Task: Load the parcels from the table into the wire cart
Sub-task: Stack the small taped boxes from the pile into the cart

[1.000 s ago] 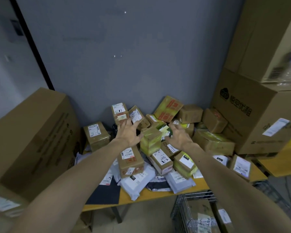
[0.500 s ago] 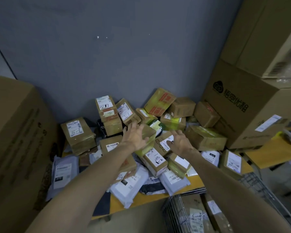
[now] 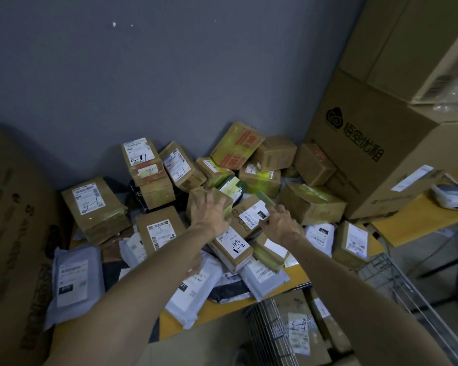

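Since half a second ago, our left hand [image 3: 213, 216] has closed over a brown box [image 3: 200, 200] among the parcels [image 3: 95, 207] on the table [image 3: 222, 311]; our right hand [image 3: 280, 225] touches a labelled box [image 3: 251, 213], grip unclear. We should lift it straight up, then swing right into the cart [image 3: 270, 334].

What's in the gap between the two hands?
In the head view, a cardboard box with a white barcode label lies between the left hand and the right hand.
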